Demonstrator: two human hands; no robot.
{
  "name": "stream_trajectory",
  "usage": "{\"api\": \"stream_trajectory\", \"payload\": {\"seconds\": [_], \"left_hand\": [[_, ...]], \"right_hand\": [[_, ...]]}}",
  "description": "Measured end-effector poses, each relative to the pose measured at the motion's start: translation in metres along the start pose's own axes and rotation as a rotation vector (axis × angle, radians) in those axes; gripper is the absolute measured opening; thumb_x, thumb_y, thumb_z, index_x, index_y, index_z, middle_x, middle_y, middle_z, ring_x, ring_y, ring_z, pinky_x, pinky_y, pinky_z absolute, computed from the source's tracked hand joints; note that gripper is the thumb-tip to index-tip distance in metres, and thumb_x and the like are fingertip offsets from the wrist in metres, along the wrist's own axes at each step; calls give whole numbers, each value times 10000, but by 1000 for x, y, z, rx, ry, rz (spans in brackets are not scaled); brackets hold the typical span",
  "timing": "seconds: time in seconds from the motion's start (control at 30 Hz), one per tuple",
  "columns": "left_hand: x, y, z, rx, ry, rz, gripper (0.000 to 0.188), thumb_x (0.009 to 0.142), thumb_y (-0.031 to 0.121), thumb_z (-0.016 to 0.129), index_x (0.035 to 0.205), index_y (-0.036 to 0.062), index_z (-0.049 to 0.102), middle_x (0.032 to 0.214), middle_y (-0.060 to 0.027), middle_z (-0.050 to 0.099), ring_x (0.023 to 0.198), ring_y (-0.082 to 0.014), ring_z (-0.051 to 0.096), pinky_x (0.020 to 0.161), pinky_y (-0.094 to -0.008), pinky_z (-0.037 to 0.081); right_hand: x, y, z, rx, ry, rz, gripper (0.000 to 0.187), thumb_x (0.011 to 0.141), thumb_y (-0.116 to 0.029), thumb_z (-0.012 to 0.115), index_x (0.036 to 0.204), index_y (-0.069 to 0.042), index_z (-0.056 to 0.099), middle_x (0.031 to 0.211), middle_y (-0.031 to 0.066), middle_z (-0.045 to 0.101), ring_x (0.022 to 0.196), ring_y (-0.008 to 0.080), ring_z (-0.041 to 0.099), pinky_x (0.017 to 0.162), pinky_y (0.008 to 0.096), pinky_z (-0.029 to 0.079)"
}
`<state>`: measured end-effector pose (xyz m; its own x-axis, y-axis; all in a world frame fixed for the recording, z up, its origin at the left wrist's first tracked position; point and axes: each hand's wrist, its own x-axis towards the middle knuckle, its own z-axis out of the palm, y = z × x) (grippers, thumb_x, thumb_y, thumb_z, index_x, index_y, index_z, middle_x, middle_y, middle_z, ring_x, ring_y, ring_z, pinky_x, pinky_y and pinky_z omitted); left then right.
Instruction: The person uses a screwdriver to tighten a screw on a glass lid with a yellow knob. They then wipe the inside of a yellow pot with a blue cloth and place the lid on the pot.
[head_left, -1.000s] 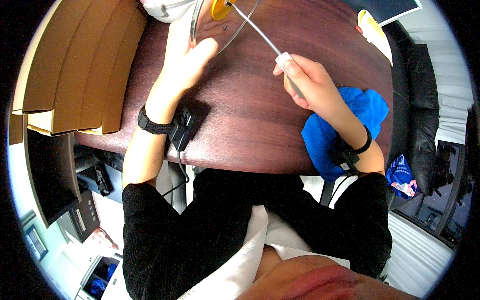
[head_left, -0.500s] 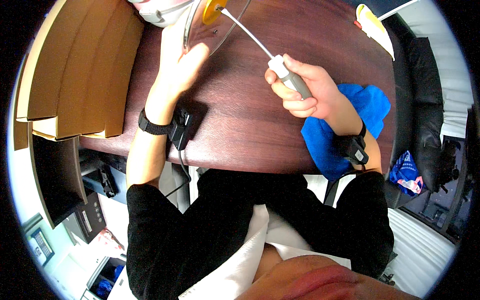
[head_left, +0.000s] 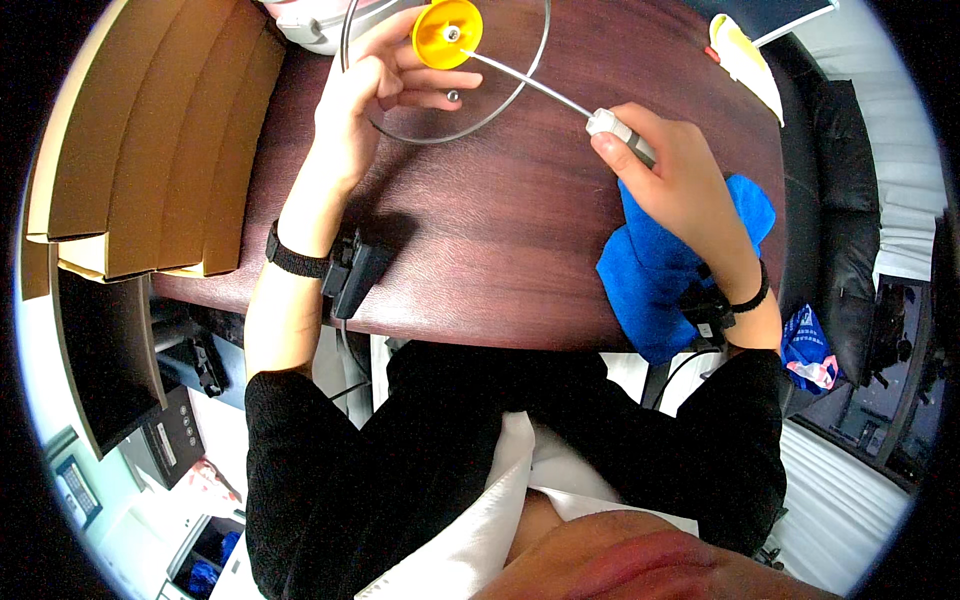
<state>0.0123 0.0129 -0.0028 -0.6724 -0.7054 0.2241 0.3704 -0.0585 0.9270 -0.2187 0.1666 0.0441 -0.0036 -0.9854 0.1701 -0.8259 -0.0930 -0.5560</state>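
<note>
A clear glass pot lid (head_left: 490,108) with a thin metal rim is raised over the far part of the table. My left hand (head_left: 352,112) grips it at its left side, fingers showing through the glass. At the lid's middle is a yellow round knob (head_left: 430,50), its hollow side with a metal screw facing me. Wrapped in my right hand (head_left: 685,175) is a screwdriver (head_left: 608,124) with a white and grey handle. The shaft points left, its tip at the knob's edge beside the screw; whether they touch, I cannot tell.
Beneath my right forearm lies a blue cloth (head_left: 640,270) on the dark wood table (head_left: 480,240). Open cardboard boxes (head_left: 170,140) line the left side. A white appliance (head_left: 315,25) stands at the far left, and a yellow cloth-like item (head_left: 745,60) lies far right.
The lid has turned from nearly edge-on to show its face and knob screw. My right hand has shifted right and rolled over, with the screwdriver still in it.
</note>
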Motion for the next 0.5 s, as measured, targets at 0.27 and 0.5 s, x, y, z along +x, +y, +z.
{"api": "stream_trajectory", "payload": {"seconds": [0.27,0.5], "left_hand": [[0,1,3,65,-34,-22,760,705,280,439,1372,-71,342,1297,-261,505,1033,-447,604,836,-410,539],[1,0,4,46,-18,-19,756,712,285,443,1372,-70,345,1297,-263,505,1030,-448,605,833,-416,539]], "right_hand": [[2,-3,-4,8,17,-21,270,895,-286,596,806,-31,581,618,179,573,573,368,591,492,420,424],[-1,-6,-3,47,-15,25,281,897,-279,592,772,-30,564,612,179,562,564,365,584,479,417,405]]}}
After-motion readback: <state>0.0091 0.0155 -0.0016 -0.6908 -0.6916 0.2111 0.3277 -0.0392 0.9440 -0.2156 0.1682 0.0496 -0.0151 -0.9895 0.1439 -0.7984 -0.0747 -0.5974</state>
